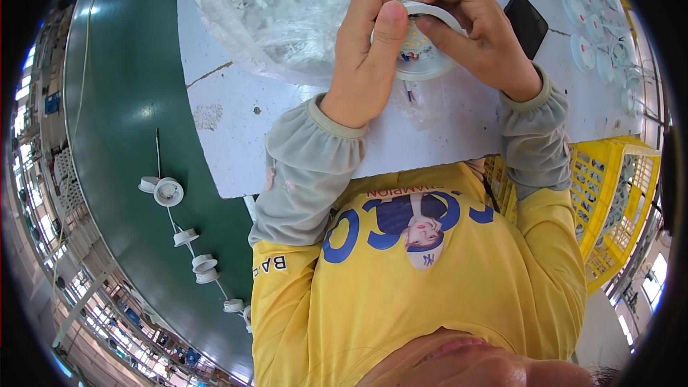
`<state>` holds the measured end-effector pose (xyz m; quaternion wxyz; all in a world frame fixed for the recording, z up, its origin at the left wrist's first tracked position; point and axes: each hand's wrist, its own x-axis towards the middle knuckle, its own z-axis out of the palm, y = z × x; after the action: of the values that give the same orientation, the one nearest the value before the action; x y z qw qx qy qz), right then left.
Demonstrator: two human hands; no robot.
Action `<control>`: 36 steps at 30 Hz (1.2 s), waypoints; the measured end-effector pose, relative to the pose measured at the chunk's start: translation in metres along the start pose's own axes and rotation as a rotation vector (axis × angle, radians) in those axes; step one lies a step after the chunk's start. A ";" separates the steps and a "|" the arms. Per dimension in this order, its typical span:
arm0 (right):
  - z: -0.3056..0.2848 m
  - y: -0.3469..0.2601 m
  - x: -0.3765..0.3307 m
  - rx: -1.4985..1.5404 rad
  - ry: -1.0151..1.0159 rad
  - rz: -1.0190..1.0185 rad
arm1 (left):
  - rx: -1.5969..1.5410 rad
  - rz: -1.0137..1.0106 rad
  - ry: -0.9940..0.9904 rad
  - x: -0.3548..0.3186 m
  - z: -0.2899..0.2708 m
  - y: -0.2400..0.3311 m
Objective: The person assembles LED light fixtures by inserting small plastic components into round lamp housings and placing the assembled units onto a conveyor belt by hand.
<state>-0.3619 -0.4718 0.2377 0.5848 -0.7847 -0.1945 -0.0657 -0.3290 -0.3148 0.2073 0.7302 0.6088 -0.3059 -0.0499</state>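
Both hands are raised over the white table, gripping a round white LED downlight [426,68] between them. My left hand [363,63] is closed on its left rim, thumb up along the edge. On the other side, my right hand [479,37] curls its fingers round the far right rim, with the thumb reaching inside. Small yellow LED chips and blue and red wire bits show inside the lamp. Short wires [410,92] hang below its near edge. The fingertips at the far side are partly hidden by the rim.
A large clear plastic bag [265,21] of small pale parts lies behind my left hand. Right of my hands are a black phone [526,26] and several white lamps [584,51]. Wired lamps [169,191] lie on the green surface [122,100]. A yellow crate [602,179] stands at right.
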 end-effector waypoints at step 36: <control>0.001 0.000 -0.012 0.073 0.029 0.027 | 0.076 -0.070 -0.041 -0.003 0.007 0.000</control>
<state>-0.3727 -0.4741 0.2333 0.6168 -0.7643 -0.1778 -0.0619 -0.3348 -0.3193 0.2065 0.6978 0.6455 -0.3009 -0.0763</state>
